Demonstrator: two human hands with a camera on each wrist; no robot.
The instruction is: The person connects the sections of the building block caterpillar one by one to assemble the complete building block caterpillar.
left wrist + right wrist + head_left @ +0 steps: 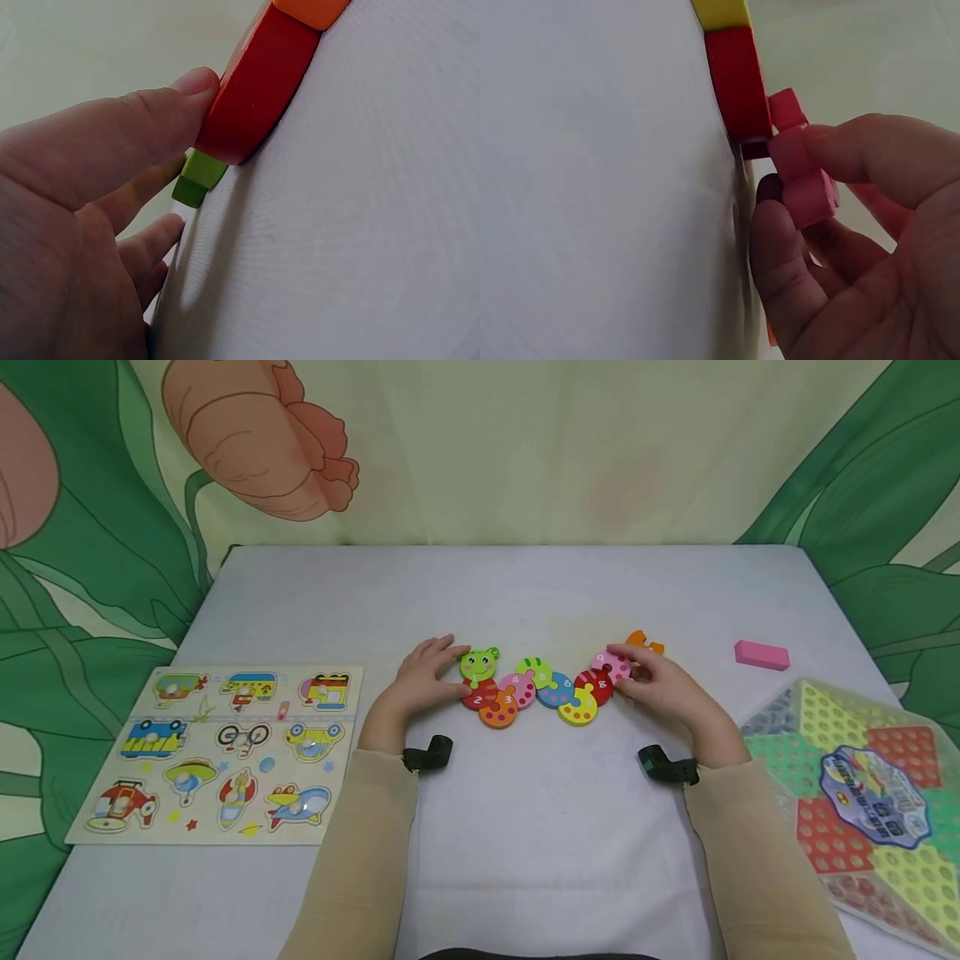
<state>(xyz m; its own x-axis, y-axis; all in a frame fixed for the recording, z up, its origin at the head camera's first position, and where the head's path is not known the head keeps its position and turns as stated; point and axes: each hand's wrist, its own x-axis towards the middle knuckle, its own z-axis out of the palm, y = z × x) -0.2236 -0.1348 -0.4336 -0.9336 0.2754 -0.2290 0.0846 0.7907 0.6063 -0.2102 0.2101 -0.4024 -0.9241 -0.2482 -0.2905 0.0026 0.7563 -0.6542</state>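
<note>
A wooden caterpillar puzzle of numbered, coloured pieces lies across the middle of the table, its green head piece (480, 665) at the left end. My left hand (420, 681) rests beside that end; its thumb touches the red piece numbered 2 (259, 82), and its fairly straight fingers reach near the green head. My right hand (666, 683) pinches the pink piece numbered 9 (802, 161), which is raised slightly beside the red piece numbered 8 (737, 82). Behind the right hand an orange piece (637, 637) is partly hidden.
To the left lies a vehicle peg-puzzle board (202, 718). A pink block (762, 655) sits at the right, behind a clear-wrapped game board (832, 793) with coloured dimpled sections. A patterned curtain (525, 452) hangs behind the table.
</note>
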